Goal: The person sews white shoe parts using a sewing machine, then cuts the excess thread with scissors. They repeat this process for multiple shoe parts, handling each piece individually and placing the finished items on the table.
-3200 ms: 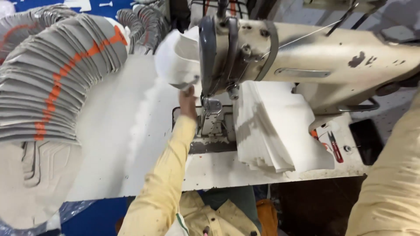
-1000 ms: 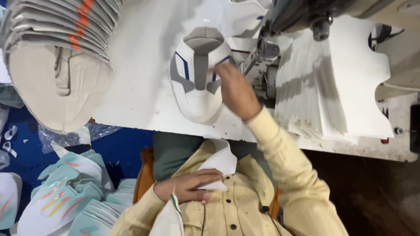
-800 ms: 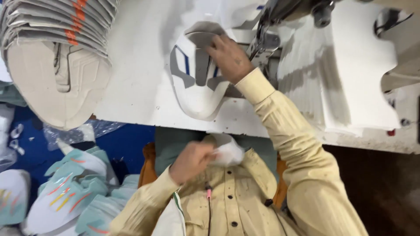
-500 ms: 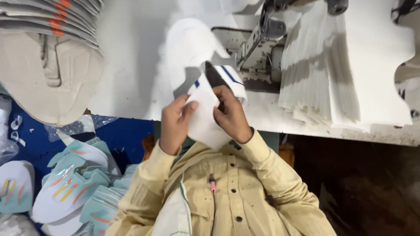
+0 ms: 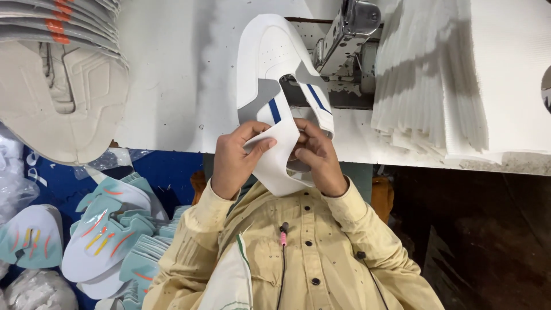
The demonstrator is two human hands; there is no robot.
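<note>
A white shoe upper [image 5: 270,57] with blue stripes and a grey panel lies flat on the white table [image 5: 166,80], its toe pointing away from me. My left hand [image 5: 234,161] and my right hand [image 5: 317,158] meet at its near end, by the table's edge. Both pinch a white curved lining piece [image 5: 279,161] against that end of the upper. My left thumb lies across the piece, and my right fingers curl round the upper's edge and the piece together. The sewing machine head [image 5: 351,31] stands just right of the upper.
A fanned stack of white cut pieces [image 5: 442,74] lies right of the machine. A curved stack of grey uppers with orange marks [image 5: 63,74] fills the table's left end. Teal and white shoe pieces [image 5: 109,235] are piled below on the left, by plastic bags [image 5: 17,183].
One second ago my right hand held the upper at the machine while my left held the white piece at my chest. Both hands have since come together on the upper's near end.
</note>
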